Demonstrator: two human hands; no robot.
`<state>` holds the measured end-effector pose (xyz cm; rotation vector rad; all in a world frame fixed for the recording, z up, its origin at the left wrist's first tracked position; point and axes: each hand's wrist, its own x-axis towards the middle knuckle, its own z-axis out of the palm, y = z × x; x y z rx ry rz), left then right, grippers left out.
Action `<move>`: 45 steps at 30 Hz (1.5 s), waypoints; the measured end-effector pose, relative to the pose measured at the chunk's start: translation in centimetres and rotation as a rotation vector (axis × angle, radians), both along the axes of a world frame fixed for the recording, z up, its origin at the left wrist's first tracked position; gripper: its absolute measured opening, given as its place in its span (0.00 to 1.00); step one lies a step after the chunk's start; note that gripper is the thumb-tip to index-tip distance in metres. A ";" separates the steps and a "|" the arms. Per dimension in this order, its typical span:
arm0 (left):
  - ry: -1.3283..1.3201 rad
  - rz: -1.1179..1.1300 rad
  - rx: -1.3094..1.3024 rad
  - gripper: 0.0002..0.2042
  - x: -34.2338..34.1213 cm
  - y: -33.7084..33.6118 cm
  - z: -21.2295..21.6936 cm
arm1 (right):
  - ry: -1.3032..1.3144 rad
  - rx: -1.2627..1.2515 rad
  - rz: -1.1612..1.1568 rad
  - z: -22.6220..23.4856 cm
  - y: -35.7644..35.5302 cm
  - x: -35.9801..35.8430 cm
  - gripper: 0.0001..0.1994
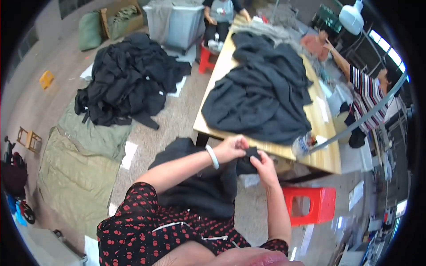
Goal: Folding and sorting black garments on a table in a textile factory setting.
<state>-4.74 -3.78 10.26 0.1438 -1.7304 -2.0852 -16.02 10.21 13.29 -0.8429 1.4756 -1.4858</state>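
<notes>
From my feed the biggest thing is the heap of dark garments (126, 82) on the floor at the left, lying partly on olive-green sacking (84, 155); next the long wooden table (326, 155) ahead, with more dark cloth (262, 97) spread loosely over it; a red plastic stool (313, 204) stands on the floor just right of my forearm.

The dark garment (199, 181) I am working on drapes over my lap, its upper edge lifted in front of the table's near edge; it sags and folds freely, so I judge it soft, limp and fairly light, not slippery, with nothing fragile about it; a seam or hem edge looks the best place to pinch, since the body of the cloth would only bunch.

My left hand (230, 148), a pale bangle (212, 157) at its wrist, is closed with fingertips pinching the raised edge; my right hand (265, 167) is clamped on the same edge just beside it, the two almost touching.
</notes>
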 end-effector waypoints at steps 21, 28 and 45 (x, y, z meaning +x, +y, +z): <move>-0.126 0.296 -0.602 0.11 9.6 6.0 0.5 | 0.027 -0.189 -0.041 4.5 0.8 1.2 0.06; -0.377 -0.046 -0.495 0.15 15.8 6.0 -2.3 | -0.090 -0.280 -0.185 4.3 0.9 0.1 0.07; -0.861 0.154 -0.912 0.15 17.6 -2.7 -8.2 | 0.013 -0.273 -0.104 5.9 -0.3 1.1 0.05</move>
